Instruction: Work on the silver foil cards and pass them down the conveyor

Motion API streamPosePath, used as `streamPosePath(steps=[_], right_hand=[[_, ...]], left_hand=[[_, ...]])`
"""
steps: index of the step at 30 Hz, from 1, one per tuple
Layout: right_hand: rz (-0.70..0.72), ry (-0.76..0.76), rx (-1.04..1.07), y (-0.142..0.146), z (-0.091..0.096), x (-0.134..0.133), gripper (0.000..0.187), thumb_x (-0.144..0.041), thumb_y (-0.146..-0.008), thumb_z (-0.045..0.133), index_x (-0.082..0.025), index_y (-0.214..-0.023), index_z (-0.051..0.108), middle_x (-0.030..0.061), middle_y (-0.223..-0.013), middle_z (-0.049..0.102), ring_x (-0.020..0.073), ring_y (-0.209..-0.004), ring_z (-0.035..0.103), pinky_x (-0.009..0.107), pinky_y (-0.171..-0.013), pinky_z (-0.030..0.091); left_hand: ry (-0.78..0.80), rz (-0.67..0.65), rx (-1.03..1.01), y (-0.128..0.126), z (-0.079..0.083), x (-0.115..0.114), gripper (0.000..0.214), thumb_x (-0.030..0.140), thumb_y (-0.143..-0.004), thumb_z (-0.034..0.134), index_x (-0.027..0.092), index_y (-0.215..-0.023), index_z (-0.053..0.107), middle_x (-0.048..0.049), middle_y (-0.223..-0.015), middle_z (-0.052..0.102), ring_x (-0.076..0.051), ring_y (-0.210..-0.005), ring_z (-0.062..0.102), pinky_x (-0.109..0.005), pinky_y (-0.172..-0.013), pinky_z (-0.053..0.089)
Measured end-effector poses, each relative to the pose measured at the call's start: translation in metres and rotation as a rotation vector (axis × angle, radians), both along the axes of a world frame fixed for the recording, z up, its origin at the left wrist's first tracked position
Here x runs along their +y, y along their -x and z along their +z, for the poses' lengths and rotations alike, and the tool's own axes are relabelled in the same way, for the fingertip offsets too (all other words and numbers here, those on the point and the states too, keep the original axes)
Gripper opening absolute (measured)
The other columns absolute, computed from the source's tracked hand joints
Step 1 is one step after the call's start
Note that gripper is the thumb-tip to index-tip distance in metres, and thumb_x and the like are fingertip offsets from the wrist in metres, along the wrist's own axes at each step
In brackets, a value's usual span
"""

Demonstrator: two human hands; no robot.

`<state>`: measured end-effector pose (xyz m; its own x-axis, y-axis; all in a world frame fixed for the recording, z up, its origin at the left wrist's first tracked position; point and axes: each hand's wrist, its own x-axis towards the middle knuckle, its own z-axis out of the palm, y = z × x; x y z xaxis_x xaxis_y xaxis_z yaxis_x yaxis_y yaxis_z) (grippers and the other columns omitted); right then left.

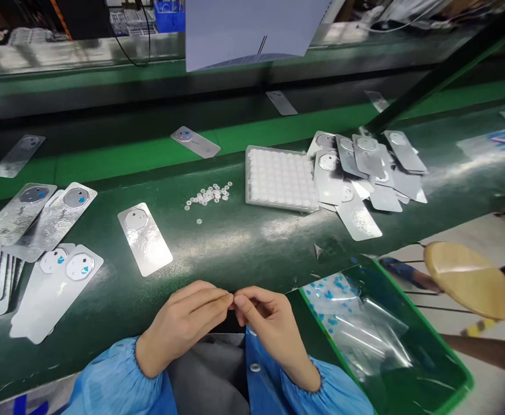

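The left hand and right hand meet at the fingertips, low in the middle of the frame, the left's fingers laid flat together and the right's thumb and forefinger drawn close; whether they pinch anything I cannot tell. Nearest above the left hand, a silvery card lies alone on the green bench, with small white rings scattered near it at centre. A left pile of cards fills the left edge. Right of centre sits a white tray, its right side partly covered by a right pile. A green bin holding clear bags takes up the lower right, beside the right forearm. Two things block the view behind — a hanging sheet at top centre and a dark post slanting across the upper right.
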<state>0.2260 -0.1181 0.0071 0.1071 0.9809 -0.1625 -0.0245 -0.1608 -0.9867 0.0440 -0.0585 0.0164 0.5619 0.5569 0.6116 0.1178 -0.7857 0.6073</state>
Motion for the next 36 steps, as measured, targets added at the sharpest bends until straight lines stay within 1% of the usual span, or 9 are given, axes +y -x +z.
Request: streamPosePath(steps=[5, 9, 14, 18, 22, 24, 28, 31, 36], right_hand=[[0.067, 0.131, 0.183, 0.003, 0.007, 0.003, 0.039, -0.052, -0.091, 0.073, -0.015, -0.079, 0.068, -0.0022, -0.053, 0.053, 0.0067, -0.045, 0.040, 0.018, -0.042, 0.031], [0.138, 0.164, 0.173, 0.005, 0.009, 0.005, 0.042, -0.055, -0.092, 0.071, -0.015, -0.080, 0.066, -0.0024, -0.054, 0.052, 0.0070, -0.047, 0.040, 0.019, -0.045, 0.032], [0.157, 0.160, 0.127, 0.007, 0.005, 0.009, 0.044, -0.057, -0.092, 0.069, -0.015, -0.081, 0.065, -0.0028, -0.054, 0.051, 0.0079, -0.048, 0.041, 0.021, -0.046, 0.033], [0.165, 0.136, -0.005, 0.002, 0.000, 0.019, 0.044, -0.058, -0.092, 0.068, -0.015, -0.082, 0.067, -0.0018, -0.057, 0.052, 0.0098, -0.050, 0.044, 0.023, -0.047, 0.033], [0.274, 0.084, -0.181, -0.001, -0.003, 0.040, 0.046, -0.060, -0.093, 0.061, -0.016, -0.081, 0.066, -0.0013, -0.057, 0.051, 0.0123, -0.053, 0.046, 0.025, -0.051, 0.036], [0.361, 0.062, -0.246, 0.001, -0.002, 0.051, 0.045, -0.060, -0.096, 0.057, -0.017, -0.080, 0.064, -0.0006, -0.059, 0.052, 0.0138, -0.055, 0.049, 0.026, -0.053, 0.037], [0.511, 0.009, -0.326, 0.010, 0.000, 0.074, 0.041, -0.052, -0.100, 0.049, -0.019, -0.080, 0.062, 0.0004, -0.063, 0.055, 0.0155, -0.060, 0.053, 0.027, -0.056, 0.038], [0.566, -0.006, -0.313, 0.019, -0.003, 0.094, 0.034, -0.046, -0.100, 0.053, -0.019, -0.082, 0.062, 0.0009, -0.066, 0.059, 0.0148, -0.061, 0.055, 0.025, -0.057, 0.041], [0.567, 0.055, -0.224, 0.033, 0.004, 0.103, 0.018, -0.025, -0.098, 0.061, -0.016, -0.084, 0.065, -0.0013, -0.065, 0.061, 0.0123, -0.061, 0.060, 0.021, -0.060, 0.047]], left_hand=[[0.146, -0.044, -0.007, 0.008, 0.001, 0.005, 0.022, 0.008, -0.097, 0.065, 0.015, -0.117, 0.072, -0.0100, -0.104, 0.077, -0.021, -0.096, 0.071, -0.033, -0.081, 0.065], [0.329, -0.021, -0.029, 0.006, 0.000, 0.006, 0.024, 0.015, -0.095, 0.071, 0.020, -0.118, 0.075, -0.0062, -0.103, 0.079, -0.020, -0.091, 0.072, -0.032, -0.081, 0.063], [0.371, -0.022, -0.008, 0.010, -0.002, 0.005, 0.018, 0.016, -0.096, 0.070, 0.021, -0.112, 0.076, -0.0033, -0.099, 0.080, -0.017, -0.087, 0.073, -0.029, -0.080, 0.061], [0.200, 0.272, 0.293, 0.042, -0.001, 0.036, 0.041, 0.040, -0.094, 0.073, 0.020, -0.130, 0.068, -0.0118, -0.120, 0.076, -0.028, -0.112, 0.071, -0.043, -0.101, 0.056], [0.230, 0.710, 0.708, 0.086, 0.009, 0.086, 0.089, 0.057, -0.082, 0.081, 0.010, -0.150, 0.046, -0.0293, -0.158, 0.041, -0.047, -0.151, 0.032, -0.073, -0.121, 0.022], [0.342, 0.693, 0.820, 0.097, 0.013, 0.101, 0.097, 0.058, -0.075, 0.086, 0.011, -0.149, 0.045, -0.0294, -0.163, 0.031, -0.048, -0.156, 0.016, -0.076, -0.121, 0.015], [0.443, 0.505, 0.808, 0.096, 0.013, 0.105, 0.079, 0.045, -0.074, 0.088, 0.021, -0.140, 0.052, -0.0184, -0.164, 0.034, -0.041, -0.158, 0.013, -0.071, -0.124, 0.010], [0.438, 0.470, 0.797, 0.095, 0.014, 0.106, 0.114, 0.052, -0.068, 0.090, 0.021, -0.158, 0.028, -0.0219, -0.166, 0.026, -0.042, -0.158, 0.013, -0.072, -0.124, 0.009], [0.247, 0.429, 0.967, 0.105, 0.034, 0.119, 0.097, 0.051, -0.049, 0.092, 0.019, -0.135, 0.059, -0.0207, -0.138, 0.058, -0.047, -0.131, 0.050, -0.062, -0.112, 0.039]])
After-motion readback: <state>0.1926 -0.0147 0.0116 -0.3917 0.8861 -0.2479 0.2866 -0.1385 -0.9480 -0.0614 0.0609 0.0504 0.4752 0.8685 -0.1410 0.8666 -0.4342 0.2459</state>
